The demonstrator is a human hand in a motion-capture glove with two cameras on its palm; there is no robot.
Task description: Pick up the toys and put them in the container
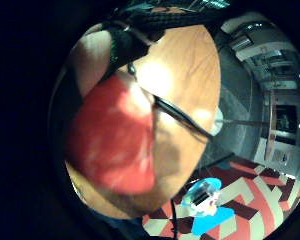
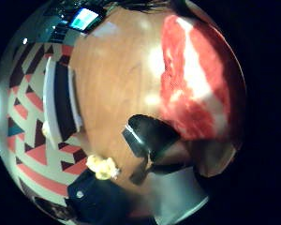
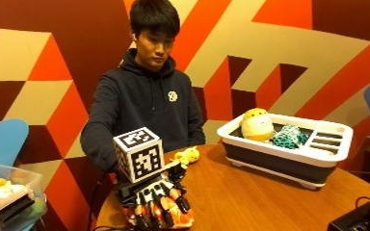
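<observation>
At the table's near left edge my gloved right hand (image 3: 156,202) lies over a red-orange plush toy (image 3: 180,220), fingers curled down round it. That red toy fills much of both palm views (image 1: 112,145) (image 2: 196,93), against the wooden tabletop. A small yellow toy (image 3: 186,155) (image 2: 102,166) lies on the table in front of the person's chest. The white and dark container (image 3: 271,159) (image 2: 61,101) stands at the far right of the table. It holds a yellow plush (image 3: 257,124) and a teal patterned toy (image 3: 287,136).
A clear bin with several toys (image 3: 5,192) stands off the table's left side beside a blue chair (image 3: 2,139). A black device (image 3: 361,219) sits at the near right corner. Bare wooden tabletop (image 3: 256,197) lies between hand and container.
</observation>
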